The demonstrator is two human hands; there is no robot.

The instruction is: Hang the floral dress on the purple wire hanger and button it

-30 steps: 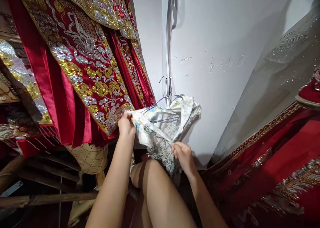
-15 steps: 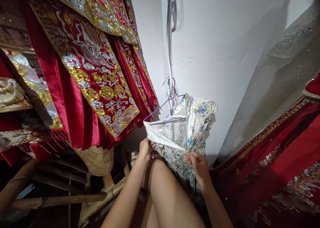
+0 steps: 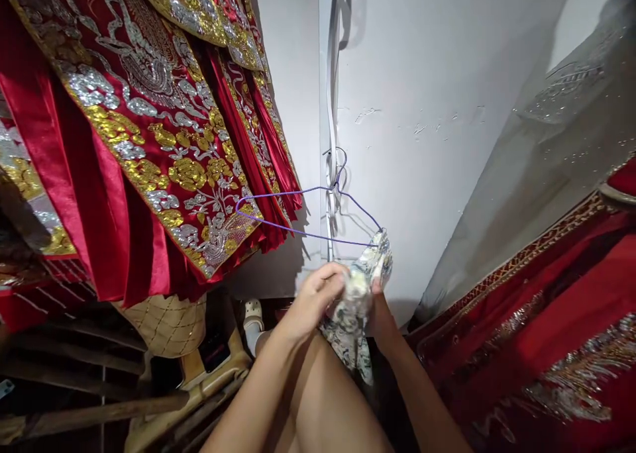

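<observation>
A purple wire hanger [image 3: 303,234] hangs by its hook from a white strap [image 3: 332,75] against the wall. Its left arm is bare. On its right end hangs a bunched white garment [image 3: 381,251] with a blue and yellow floral print. My left hand [image 3: 320,294] is closed on the bunched cloth, which is blurred by motion. My right hand [image 3: 378,301] grips the garment just below the hanger's right end, its fingers partly hidden behind the fabric. The lower part of the garment drapes above my legs.
A red costume [image 3: 163,142] with gold and silver embroidery hangs at the left. Below it are a quilted beige bag [image 3: 166,324] and a bamboo chair [image 3: 213,387]. Red sequined cloth [image 3: 546,320] lies along the right. A pale clog [image 3: 253,312] is on a foot below.
The garment has come off the hanger's left arm and is gathered to the right. My left hand has moved up and right; the hanger has swung and tilted.
</observation>
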